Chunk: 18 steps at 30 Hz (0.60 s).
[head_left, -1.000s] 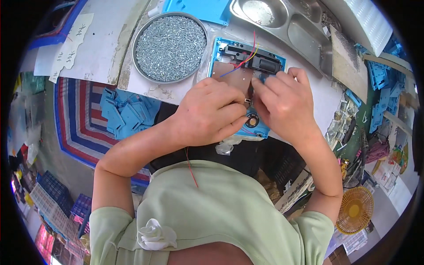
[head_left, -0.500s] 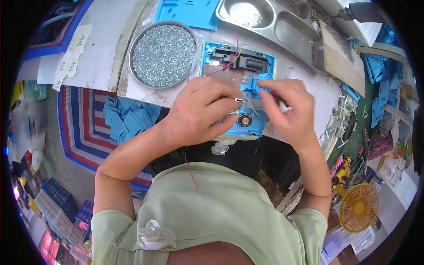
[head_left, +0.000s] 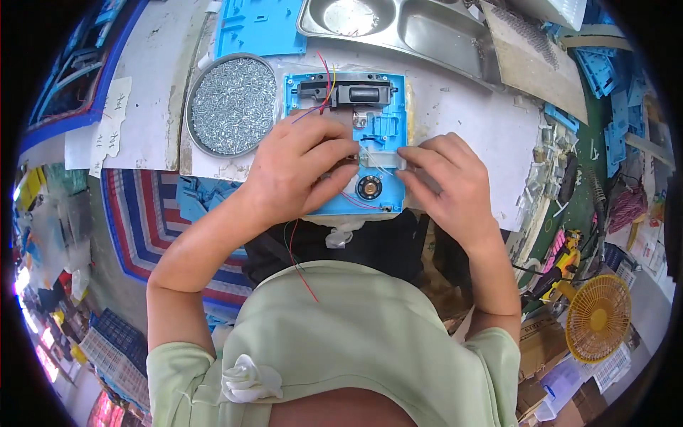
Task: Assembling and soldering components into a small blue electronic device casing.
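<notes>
A blue plastic housing (head_left: 395,128) lies on the bench before me, with a black slotted part (head_left: 352,92) along its far end and a round speaker (head_left: 369,187) near its close end. Across its middle lies a pale translucent strip (head_left: 380,160). My left hand (head_left: 295,167) rests over the housing's left side, thumb and fingers closed at the strip's left end; what they pinch is mostly hidden. My right hand (head_left: 452,181) has thumb and forefinger closed about the strip's right end. Thin red and dark wires (head_left: 293,249) hang below my left hand.
A round dish of small metal screws (head_left: 231,107) stands left of the housing. Beyond are a blue plastic panel (head_left: 260,28) and a steel compartment tray (head_left: 434,39). A brown board (head_left: 533,64) lies at the far right; a yellow fan (head_left: 597,318) stands lower right.
My right hand has come down from the small blue bracket to the strip's right end. The strip now lies across the housing. The whole bench has shifted left in view.
</notes>
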Available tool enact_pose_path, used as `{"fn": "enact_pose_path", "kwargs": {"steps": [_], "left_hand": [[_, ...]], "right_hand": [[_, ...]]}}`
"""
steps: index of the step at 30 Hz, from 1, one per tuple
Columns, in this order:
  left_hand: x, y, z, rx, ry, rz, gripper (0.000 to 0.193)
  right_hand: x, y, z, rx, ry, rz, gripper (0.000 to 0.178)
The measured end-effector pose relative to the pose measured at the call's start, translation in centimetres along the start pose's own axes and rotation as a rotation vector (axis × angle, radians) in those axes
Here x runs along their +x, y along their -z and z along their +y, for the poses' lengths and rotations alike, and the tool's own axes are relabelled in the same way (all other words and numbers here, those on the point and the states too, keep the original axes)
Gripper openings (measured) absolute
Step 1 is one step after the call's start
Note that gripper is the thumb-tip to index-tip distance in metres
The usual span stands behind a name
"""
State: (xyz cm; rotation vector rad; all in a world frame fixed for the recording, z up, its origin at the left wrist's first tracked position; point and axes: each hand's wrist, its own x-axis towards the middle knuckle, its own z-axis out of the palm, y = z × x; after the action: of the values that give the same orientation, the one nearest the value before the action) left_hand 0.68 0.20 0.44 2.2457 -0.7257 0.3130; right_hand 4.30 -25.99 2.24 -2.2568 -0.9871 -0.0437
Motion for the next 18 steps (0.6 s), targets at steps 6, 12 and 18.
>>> {"fn": "enact_pose_path", "kwargs": {"steps": [6, 12, 18], "left_hand": [[-0.5, -1.1, -0.5, 0.001, 0.0, 0.091, 0.03], [0.3, 0.0, 0.3, 0.089, -0.013, -0.139, 0.033], [1.3, 0.4, 0.9, 0.112, -0.009, -0.202, 0.039]], "right_hand": [[1.1, -0.1, 0.8, -0.012, 0.092, -0.077, 0.025], [0.6, 0.3, -1.8, -0.287, 0.03, -0.125, 0.028], [-1.3, 2.0, 0.4, 0.065, -0.171, -0.011, 0.038]]}}
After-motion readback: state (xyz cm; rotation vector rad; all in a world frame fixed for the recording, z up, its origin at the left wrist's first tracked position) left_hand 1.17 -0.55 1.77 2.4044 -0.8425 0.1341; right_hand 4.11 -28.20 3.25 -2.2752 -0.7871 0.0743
